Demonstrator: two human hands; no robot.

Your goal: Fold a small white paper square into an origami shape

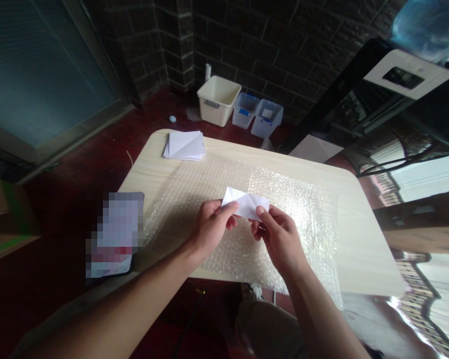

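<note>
A small folded white paper (246,203) is held above a sheet of bubble wrap (303,219) on a light wooden table (362,219). My left hand (209,227) pinches the paper's left end, thumb on top. My right hand (279,234) pinches its right end, fingers curled beneath. Both hands hover just over the bubble wrap at the table's middle. A stack of white paper sheets (184,145) lies at the table's far left corner.
A blurred flat object (114,234) lies at the table's left edge. On the dark red floor beyond stand a cream plastic bin (217,99) and two clear small boxes (257,115). A brick wall is behind. A dark frame (340,94) leans at right.
</note>
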